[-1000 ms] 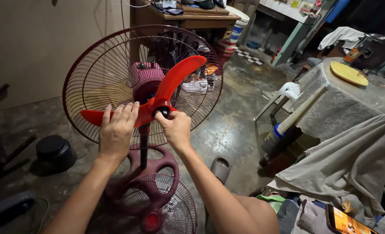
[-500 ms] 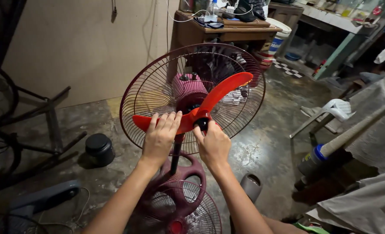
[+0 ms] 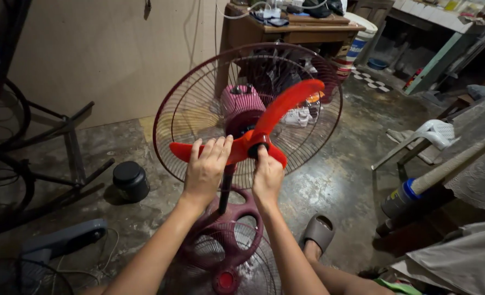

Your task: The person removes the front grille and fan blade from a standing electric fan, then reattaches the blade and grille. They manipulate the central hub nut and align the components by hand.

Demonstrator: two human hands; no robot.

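Stained concrete floor (image 3: 335, 186) with black jar (image 3: 130, 180), fan base (image 3: 228, 229), sandal (image 3: 319, 232).

Around you on the concrete floor

You have a black jar (image 3: 131, 180) at the left, a grey sandal (image 3: 319, 232) lower right, a white plastic chair (image 3: 428, 134) at the right edge, and a wooden desk (image 3: 291, 30) by the far wall.
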